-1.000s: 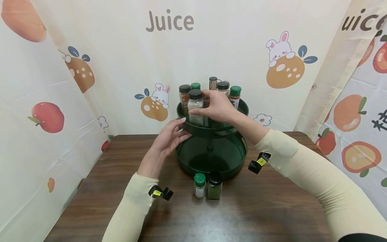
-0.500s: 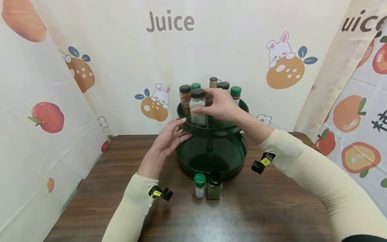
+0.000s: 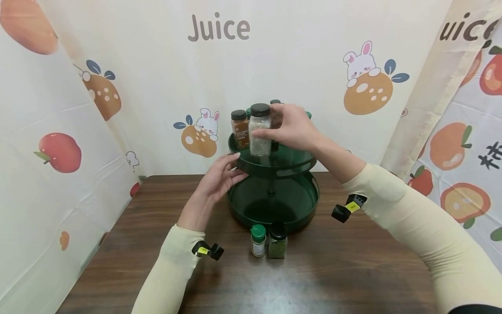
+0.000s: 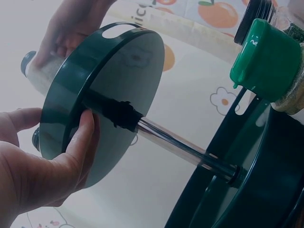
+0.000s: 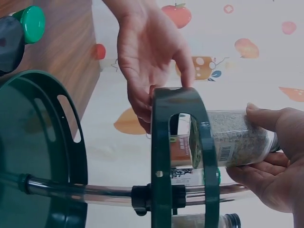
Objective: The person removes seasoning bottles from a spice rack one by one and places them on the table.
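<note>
In the head view my right hand (image 3: 295, 130) grips a clear seasoning jar (image 3: 259, 143) with a black lid and pale grains inside. The jar is upright, above the floor of the upper tray (image 3: 270, 171) of a dark green two-tier spice rack. My left hand (image 3: 217, 182) holds that tray's left rim, thumb at the edge and fingers underneath, as the left wrist view shows more closely. Beside the held jar stands a reddish-brown spice jar (image 3: 240, 131) with a black lid. My right hand hides most of the bottles behind it.
The rack's lower tray (image 3: 270, 220) rests on the wooden table (image 3: 333, 270). Before it stand a small green-capped jar (image 3: 259, 242) and a black-lidded jar of green flakes (image 3: 277, 245). A printed curtain (image 3: 157, 78) hangs close behind the rack.
My right hand has lifted the seasoning jar a little and carried it slightly to the right. My left hand keeps its place on the upper tray's rim.
</note>
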`<state>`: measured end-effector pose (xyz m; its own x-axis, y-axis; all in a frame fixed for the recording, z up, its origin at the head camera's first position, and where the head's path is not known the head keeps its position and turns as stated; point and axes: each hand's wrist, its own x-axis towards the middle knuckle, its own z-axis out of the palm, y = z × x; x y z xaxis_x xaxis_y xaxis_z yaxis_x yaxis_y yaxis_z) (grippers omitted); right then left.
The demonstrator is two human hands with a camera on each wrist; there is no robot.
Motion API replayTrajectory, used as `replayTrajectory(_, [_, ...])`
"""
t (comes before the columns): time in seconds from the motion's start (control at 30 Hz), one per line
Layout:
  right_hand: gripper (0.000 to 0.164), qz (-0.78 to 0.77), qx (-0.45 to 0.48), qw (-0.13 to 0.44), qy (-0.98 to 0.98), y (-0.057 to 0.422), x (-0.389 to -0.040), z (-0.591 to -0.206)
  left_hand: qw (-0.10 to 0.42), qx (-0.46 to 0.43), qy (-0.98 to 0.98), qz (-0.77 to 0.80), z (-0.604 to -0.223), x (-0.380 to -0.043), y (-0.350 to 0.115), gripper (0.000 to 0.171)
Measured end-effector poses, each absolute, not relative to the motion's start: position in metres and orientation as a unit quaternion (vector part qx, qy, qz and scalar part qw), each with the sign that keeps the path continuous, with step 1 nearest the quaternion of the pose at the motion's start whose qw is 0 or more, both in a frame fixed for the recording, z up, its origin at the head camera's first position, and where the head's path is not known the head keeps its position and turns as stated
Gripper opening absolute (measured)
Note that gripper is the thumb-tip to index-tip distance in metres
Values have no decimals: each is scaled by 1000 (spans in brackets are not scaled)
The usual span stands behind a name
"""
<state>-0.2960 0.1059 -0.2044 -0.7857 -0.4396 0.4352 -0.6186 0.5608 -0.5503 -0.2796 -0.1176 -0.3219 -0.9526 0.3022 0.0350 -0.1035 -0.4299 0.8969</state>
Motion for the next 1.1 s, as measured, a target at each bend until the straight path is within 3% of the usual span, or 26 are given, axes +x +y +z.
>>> replayTrajectory(0.43, [54,422,321,120,-839,111,-285,-194,119,96,521,840,-323,-282,-120,66])
replayTrajectory(1.1, [54,465,313,124,-819,133,-237,-192,125,92,518,841,-323,-283,-119,68])
